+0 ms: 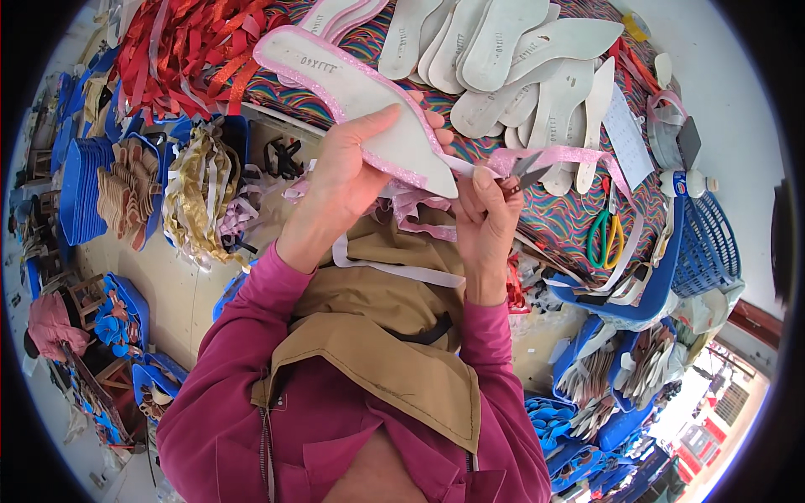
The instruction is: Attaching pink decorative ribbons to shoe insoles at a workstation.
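Observation:
My left hand (pixel 340 163) holds a white shoe insole (pixel 412 142) from beneath, its thumb on the top face. Pink glitter edging runs along the insole's rim, and the pointed end faces my right hand. Closed fingers of my right hand (pixel 489 214) pinch a narrow strip (pixel 459 165) at that pointed end. Dark blades of small scissors (pixel 530 172) stick out of the same hand; their handles are hidden. Pink glitter trim (pixel 579 154) trails off to the right over the table, and more of it hangs below the insole.
Several bare white insoles (pixel 495 50) lie on the patterned tablecloth (pixel 553 222). Red ribbons (pixel 189 59) are heaped at far left. Scissors with green and yellow handles (pixel 605 239) lie at right, near a blue basket (pixel 708 243). Blue bins (pixel 88 189) of shoe parts stand around.

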The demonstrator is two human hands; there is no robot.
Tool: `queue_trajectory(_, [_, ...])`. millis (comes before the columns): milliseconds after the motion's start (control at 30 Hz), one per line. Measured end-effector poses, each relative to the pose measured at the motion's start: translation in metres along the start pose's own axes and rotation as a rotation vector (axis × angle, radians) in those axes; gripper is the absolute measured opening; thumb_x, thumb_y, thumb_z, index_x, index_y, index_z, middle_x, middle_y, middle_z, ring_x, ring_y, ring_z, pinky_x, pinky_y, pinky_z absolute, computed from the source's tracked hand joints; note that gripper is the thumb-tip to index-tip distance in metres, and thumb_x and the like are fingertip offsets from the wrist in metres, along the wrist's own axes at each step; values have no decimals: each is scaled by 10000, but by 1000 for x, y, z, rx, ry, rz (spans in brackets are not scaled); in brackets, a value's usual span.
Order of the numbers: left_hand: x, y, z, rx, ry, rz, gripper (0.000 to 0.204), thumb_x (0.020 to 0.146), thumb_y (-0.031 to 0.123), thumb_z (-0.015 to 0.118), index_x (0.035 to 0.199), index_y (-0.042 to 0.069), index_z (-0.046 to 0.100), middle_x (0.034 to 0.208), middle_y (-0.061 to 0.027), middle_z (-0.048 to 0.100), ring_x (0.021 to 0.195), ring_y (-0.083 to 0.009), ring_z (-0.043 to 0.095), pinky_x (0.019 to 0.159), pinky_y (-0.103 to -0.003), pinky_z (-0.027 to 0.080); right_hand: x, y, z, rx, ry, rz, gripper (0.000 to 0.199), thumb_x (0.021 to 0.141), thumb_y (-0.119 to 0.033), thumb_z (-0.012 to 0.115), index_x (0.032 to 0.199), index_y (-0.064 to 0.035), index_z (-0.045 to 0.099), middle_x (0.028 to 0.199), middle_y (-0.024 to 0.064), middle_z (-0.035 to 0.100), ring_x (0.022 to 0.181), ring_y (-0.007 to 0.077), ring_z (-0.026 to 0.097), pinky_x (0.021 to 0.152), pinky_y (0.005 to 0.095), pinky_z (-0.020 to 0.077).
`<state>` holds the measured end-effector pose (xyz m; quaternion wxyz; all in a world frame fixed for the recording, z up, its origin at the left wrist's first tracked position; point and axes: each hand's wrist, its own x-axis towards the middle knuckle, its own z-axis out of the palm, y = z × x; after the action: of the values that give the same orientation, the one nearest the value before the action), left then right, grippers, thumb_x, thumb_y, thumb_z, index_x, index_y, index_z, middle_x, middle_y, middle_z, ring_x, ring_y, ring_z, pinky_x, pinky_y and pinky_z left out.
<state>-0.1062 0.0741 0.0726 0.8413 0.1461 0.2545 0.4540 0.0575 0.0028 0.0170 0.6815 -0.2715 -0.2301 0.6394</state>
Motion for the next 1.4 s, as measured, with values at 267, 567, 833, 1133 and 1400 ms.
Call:
queue_trajectory(267, [0,3,1,-22,81,106,357,918,96,537,1252,-17,485,1112,-192,639,1034,-317,647,947,-440,505,-24,7,22,25,257,235,285,1018,-279,446,1078,-48,603,615,-13,434,505,47,261,455,200,184])
queue_trajectory(567, [-6,4,0,7,81,51,286,920,106,532,1187,6,516,1094,-191,650,1028,-318,655,918,-444,517,-14,11,33,14,27,139,270,1030,-283,451,1069,-67,607,639,0,468,500,58,276,450,211,217])
queue_trajectory(833, [-9,4,8,49,108,77,325,919,103,527,1226,-2,505,1081,-197,655,970,-328,676,861,-426,542,-13,11,17,-205,41,24,176,996,-190,523,1010,-47,626,690,-13,486,533,45,321,466,197,244])
queue_trajectory(1133, [-23,-17,2,279,-96,-56,395,892,71,577,1259,-54,498,982,-202,682,842,-299,697,732,-345,567,39,-29,25,-426,-11,14,93,915,-94,623,939,-12,660,677,-34,543,551,30,357,503,165,285])
queue_trajectory(1400, [-4,-5,0,519,80,141,217,826,99,718,980,-47,674,836,-81,689,628,-111,605,556,-232,493,31,-29,35,-790,-63,-42,95,867,-82,679,876,12,684,670,-27,553,568,32,400,515,164,303])
